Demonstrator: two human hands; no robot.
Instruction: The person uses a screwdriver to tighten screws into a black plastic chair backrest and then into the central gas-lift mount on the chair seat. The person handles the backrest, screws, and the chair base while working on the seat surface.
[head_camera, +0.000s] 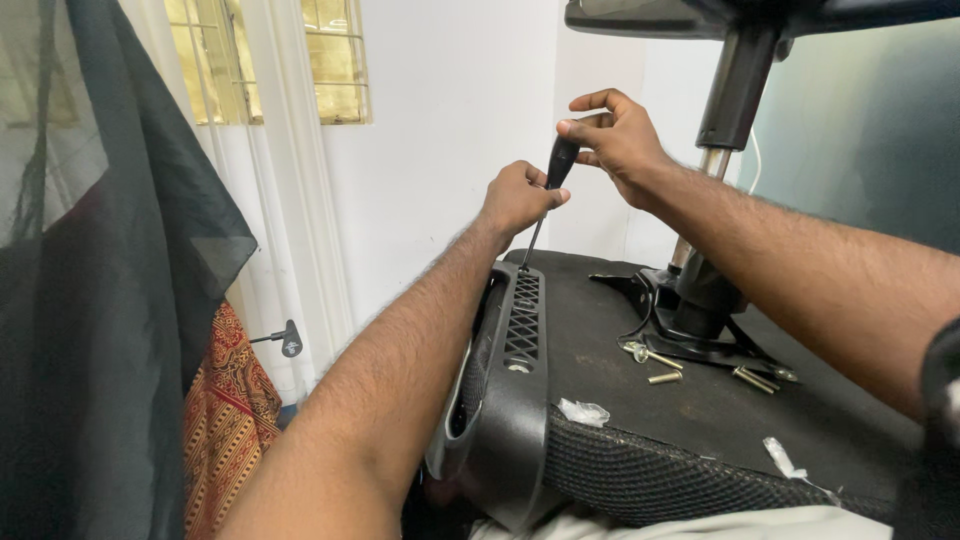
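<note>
My left hand grips the lower part of a black-handled screwdriver. My right hand holds the top of the same handle with its fingertips. The thin metal shaft runs down to the top end of a black plastic armrest bracket with a slotted grille. The bracket is fixed along the left edge of an upturned chair seat, whose underside faces up.
Brass bolts and another bolt lie on the seat underside near the chair column mechanism. Small clear plastic bags lie near the mesh edge. Dark cloth hangs at left; a white wall and window stand behind.
</note>
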